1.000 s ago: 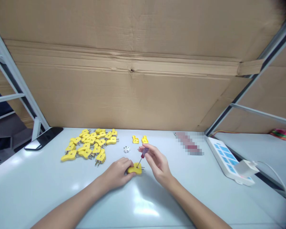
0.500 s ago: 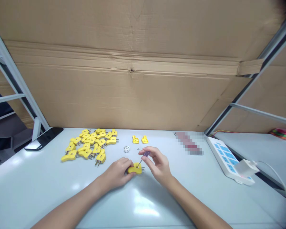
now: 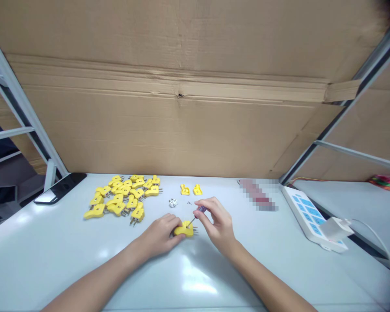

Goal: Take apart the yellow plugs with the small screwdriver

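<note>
Yellow plug (image 3: pixel 187 232) sits pinched in the grip of the left hand (image 3: pixel 162 234), its nine-o'clock end partly covered; the right hand (image 3: pixel 219 225) pinches a screwdriver (image 3: pixel 200 209), its tip indistinct.

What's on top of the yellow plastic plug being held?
The purple-handled metal screwdriver has its tip at the top of the yellow plastic plug. The left hand covers the end away from the metal pins; what lies under its fingers or inside the plug is hidden.

Bare forearms (image 3: pixel 115 266) slant inward, the left hand (image 3: pixel 162 233) set in a thumb-and-finger pinch, the right hand (image 3: pixel 219 225) curled in a fingertip grip.
</note>
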`<state>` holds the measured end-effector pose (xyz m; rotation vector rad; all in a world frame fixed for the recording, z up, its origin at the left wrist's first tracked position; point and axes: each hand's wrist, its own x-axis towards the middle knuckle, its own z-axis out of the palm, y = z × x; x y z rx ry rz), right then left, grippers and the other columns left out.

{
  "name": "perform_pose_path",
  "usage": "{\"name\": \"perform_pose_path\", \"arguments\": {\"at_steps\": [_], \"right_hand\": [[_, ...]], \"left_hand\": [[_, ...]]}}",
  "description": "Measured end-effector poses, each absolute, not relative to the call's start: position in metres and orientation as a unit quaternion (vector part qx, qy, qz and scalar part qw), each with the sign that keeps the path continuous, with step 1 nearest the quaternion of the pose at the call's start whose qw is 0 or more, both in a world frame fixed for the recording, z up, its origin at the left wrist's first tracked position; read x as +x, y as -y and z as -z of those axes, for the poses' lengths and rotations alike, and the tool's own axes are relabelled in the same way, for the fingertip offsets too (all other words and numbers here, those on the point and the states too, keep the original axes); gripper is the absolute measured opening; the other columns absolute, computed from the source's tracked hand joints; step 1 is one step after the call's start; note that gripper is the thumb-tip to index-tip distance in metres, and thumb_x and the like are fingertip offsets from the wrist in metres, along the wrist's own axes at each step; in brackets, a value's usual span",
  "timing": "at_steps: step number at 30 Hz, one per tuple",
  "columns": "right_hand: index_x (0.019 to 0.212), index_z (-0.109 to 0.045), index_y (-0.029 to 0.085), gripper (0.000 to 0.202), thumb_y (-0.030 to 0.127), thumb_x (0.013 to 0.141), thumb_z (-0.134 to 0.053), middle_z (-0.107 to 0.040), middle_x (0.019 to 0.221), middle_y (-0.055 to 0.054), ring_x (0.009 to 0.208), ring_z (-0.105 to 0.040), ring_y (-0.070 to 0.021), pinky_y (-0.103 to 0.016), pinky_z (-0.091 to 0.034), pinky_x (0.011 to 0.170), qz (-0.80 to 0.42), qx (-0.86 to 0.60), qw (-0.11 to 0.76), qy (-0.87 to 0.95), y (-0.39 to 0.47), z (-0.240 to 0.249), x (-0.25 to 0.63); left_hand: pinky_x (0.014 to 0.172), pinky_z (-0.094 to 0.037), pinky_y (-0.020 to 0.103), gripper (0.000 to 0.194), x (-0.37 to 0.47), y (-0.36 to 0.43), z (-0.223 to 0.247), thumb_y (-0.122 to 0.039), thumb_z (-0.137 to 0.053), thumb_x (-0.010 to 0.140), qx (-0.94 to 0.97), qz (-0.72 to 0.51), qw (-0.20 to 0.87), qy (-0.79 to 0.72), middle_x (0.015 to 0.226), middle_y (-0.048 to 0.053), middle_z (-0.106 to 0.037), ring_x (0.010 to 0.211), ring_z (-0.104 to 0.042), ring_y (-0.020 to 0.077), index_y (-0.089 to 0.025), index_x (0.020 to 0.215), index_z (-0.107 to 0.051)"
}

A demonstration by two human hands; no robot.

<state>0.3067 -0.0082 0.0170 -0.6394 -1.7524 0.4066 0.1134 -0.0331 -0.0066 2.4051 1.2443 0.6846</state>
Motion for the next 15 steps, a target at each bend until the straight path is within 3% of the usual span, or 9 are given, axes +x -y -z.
{"name": "perform_pose_path", "arguments": {"at_steps": [4,8,12,15], "right_hand": [[0.119,-0.055,0.027,0.026,0.023,0.094,-0.050,-0.065,0.091,-0.006,0.078,-0.066,-0.0187,-0.034,-0.057,0.063,-0.275,-0.253,0.590,0.716,0.0098,-0.0158,0.3051],[0.115,-0.056,0.026,0.022,0.024,0.096,-0.046,-0.063,0.105,-0.009,0.090,-0.067,-0.0199,-0.035,-0.057,0.070,-0.296,-0.259,0.573,0.719,0.0103,-0.0138,0.3042],[0.107,-0.062,0.026,0.021,0.023,0.086,-0.063,-0.059,0.088,-0.005,0.070,-0.061,-0.0163,-0.035,-0.055,0.066,-0.196,-0.282,0.594,0.728,0.0064,-0.0107,0.3036],[0.115,-0.062,0.028,0.028,0.018,0.088,-0.059,-0.062,0.082,-0.003,0.073,-0.062,-0.0176,-0.035,-0.055,0.067,-0.197,-0.268,0.589,0.737,0.0049,-0.0084,0.3038]], "left_hand": [[0.068,-0.044,0.028,0.007,0.1136,0.0328,0.0060,-0.024,-0.057,0.086,0.848,-0.236,0.173,-0.442,0.082,0.004,-0.060,0.076,-0.056,0.0185,-0.019,0.083,-0.054],[0.068,-0.044,0.028,0.009,0.1139,0.0334,0.0059,-0.025,-0.056,0.087,0.846,-0.236,0.171,-0.445,0.080,0.003,-0.060,0.074,-0.056,0.0182,-0.019,0.082,-0.054],[0.066,-0.043,0.027,0.010,0.1146,0.0339,0.0051,-0.025,-0.055,0.087,0.847,-0.240,0.166,-0.443,0.077,0.002,-0.058,0.071,-0.055,0.0175,-0.020,0.079,-0.052],[0.066,-0.043,0.027,0.007,0.1146,0.0338,0.0053,-0.022,-0.056,0.086,0.849,-0.236,0.165,-0.443,0.079,0.002,-0.059,0.072,-0.055,0.0176,-0.020,0.081,-0.052]]}}
